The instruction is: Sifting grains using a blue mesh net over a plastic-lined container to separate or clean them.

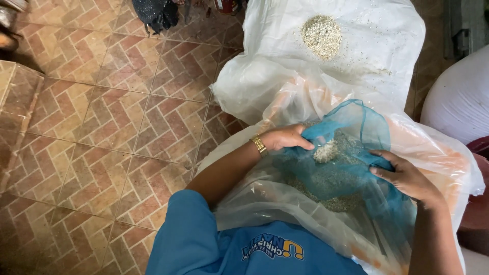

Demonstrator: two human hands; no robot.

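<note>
A blue mesh cloth point(356, 127) lies inside a large clear plastic bag point(254, 91) that sits in front of me. Pale grain point(326, 152) is heaped on the mesh, and more grain shows through it lower down. My left hand point(285, 137), with a gold bracelet on its wrist, pinches the mesh's left edge beside the small grain heap. Across from it, my right hand point(405, 175) grips the mesh's right side.
A white sack sheet point(377, 35) is spread beyond the bag with a small pile of grain point(322, 35) on it. A filled white sack point(458, 97) stands at right. Brown patterned floor tiles point(102, 127) cover the left. A dark bundle point(157, 12) lies at top.
</note>
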